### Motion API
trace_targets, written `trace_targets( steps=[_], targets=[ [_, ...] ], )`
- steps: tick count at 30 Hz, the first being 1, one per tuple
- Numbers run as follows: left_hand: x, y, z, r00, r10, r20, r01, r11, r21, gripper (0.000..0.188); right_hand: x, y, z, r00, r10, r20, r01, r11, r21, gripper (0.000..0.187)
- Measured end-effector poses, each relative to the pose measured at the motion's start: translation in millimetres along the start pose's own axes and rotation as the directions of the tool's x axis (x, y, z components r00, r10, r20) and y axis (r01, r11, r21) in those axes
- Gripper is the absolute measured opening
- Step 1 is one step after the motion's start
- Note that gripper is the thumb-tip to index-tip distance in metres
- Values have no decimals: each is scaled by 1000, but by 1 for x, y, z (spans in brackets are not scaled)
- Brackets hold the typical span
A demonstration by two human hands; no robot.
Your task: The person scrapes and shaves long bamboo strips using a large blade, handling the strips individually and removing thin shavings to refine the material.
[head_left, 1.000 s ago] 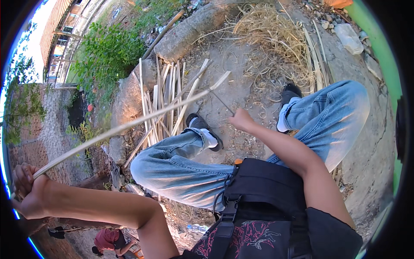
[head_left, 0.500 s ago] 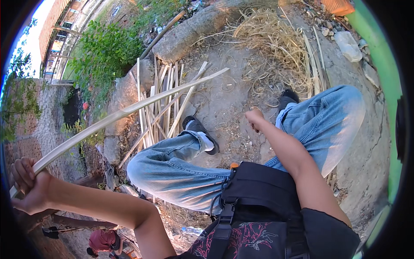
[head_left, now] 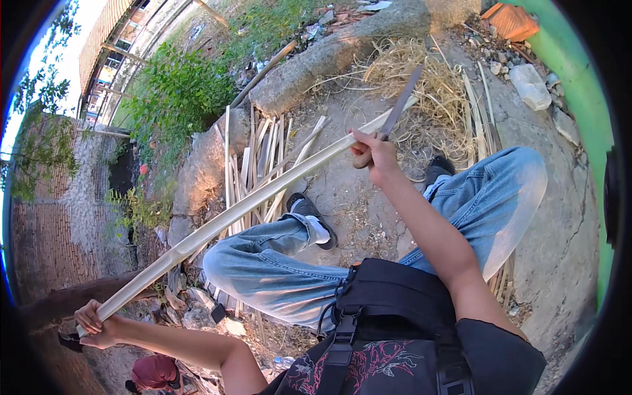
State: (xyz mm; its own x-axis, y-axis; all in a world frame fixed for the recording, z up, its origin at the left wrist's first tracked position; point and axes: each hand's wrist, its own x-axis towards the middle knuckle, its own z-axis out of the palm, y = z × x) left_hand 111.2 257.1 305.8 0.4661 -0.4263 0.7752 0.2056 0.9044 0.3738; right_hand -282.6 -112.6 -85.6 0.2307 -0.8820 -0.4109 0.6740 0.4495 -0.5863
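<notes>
A long, pale split bamboo strip (head_left: 247, 203) slants across the view from lower left to upper right. My left hand (head_left: 100, 325) is closed around its near end, at the far left. My right hand (head_left: 378, 157) is closed on the handle of a knife (head_left: 403, 104), whose dark, straight blade points up and to the right. The fingers of that hand are against the strip close to its far end, and the blade lies over the strip's tip. Whether its edge bites into the bamboo cannot be made out.
More bamboo strips (head_left: 258, 148) lie in a pile beyond my left foot. A heap of curly shavings (head_left: 421, 79) sits at the far side, near a low stone edge (head_left: 309, 72). A green wall (head_left: 579, 99) runs along the right. Another person (head_left: 155, 374) is at lower left.
The strip's far end has swung to the right and my left hand has come down with it. My right hand has risen to the strip, bringing the knife blade into plain sight.
</notes>
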Motion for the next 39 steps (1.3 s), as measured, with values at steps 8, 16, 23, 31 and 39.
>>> trace_targets(
  steps=[8, 16, 23, 31, 39],
  targets=[
    [-56, -139, -96, 534, 417, -735, 612, 409, 677, 73, -17, -106, 13, 950, -297, -94, 311, 929, 202, 22],
    [-59, -298, 26, 776, 473, -416, 533, -140, 835, 96, -62, -186, 17, 757, -599, -260, 651, 725, 225, 32],
    [-86, -415, 216, 659, -536, 529, -298, 459, 837, 46, -91, -196, 36, 605, -783, -144, 795, 584, 162, 32],
    [-132, -482, 248, 103, -834, 542, 294, 546, 785, 29, -104, -202, 36, 553, -832, -48, 832, 548, 89, 29],
    [-29, -409, 219, 879, -425, 217, 193, 733, 653, 41, -102, -197, 33, 744, -663, 79, 667, 733, -130, 34]
  ],
)
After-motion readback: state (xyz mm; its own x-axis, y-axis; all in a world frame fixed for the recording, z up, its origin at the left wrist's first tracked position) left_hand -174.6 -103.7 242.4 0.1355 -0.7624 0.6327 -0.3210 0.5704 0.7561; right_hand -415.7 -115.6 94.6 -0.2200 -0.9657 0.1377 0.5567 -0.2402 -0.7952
